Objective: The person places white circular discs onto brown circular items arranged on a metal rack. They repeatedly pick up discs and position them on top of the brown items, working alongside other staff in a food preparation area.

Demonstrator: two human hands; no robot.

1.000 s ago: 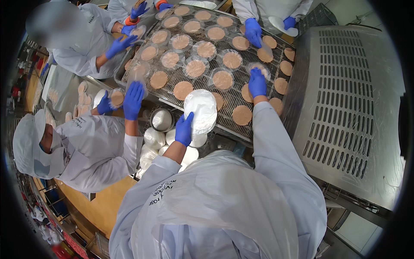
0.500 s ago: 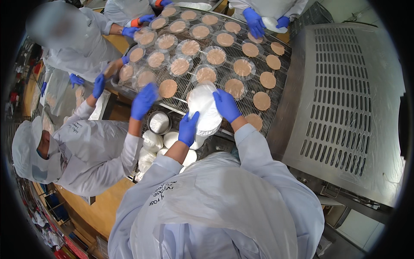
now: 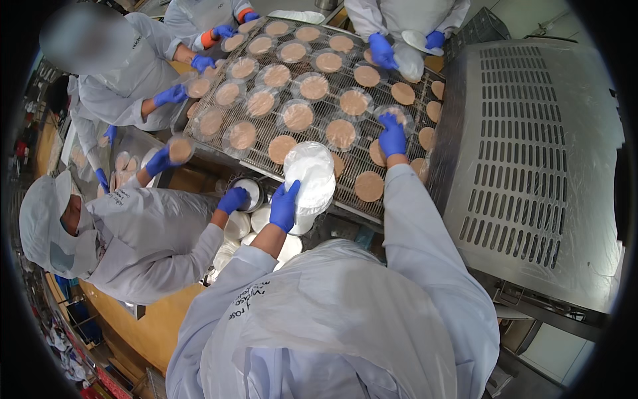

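Note:
A stack of thin white round film sheets (image 3: 310,169) is held in my left hand (image 3: 284,207), closed on its lower left edge over the near edge of the belt. My right hand (image 3: 393,136) reaches over the wire mesh belt (image 3: 350,163), its fingers closed on a clear round film sheet (image 3: 406,120). That sheet lies over a flat round pinkish-brown patty, partly hidden by the fingers. Rows of patties cover the belt; many, such as one patty (image 3: 341,133), have film on them. A bare patty (image 3: 369,186) lies nearer me.
On my right stands a slotted steel cover (image 3: 525,159). A round metal container (image 3: 250,193) and white stacks (image 3: 290,247) sit below the belt's near edge. A co-worker's gloved hand (image 3: 232,199) rests at the container; other co-workers handle patties and film along the far and left sides.
My right hand has left the stack and moved right and away with a film sheet onto a patty. The patties have shifted left, with another column showing at the right.

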